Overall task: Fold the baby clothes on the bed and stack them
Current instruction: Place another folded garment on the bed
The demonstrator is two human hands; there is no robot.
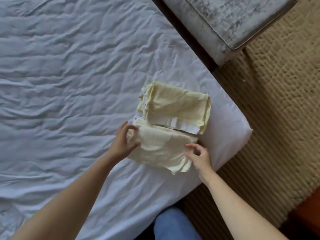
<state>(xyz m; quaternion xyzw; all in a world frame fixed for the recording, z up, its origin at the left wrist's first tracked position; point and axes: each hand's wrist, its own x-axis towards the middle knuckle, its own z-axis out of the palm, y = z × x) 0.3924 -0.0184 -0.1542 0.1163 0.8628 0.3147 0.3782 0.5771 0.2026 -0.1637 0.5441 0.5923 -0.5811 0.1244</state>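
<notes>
I see left hand (123, 142) pinching the pale yellow folded cotton garment (161, 149); right hand (199, 157) open, fingertips on it. Stack beyond (176, 108): layers indistinct.

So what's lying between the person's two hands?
The head view shows a pale yellow folded garment between the left hand and right hand.

Both forearms are bare and sleeveless; blue jeans (174, 226) cover one knee.
</notes>
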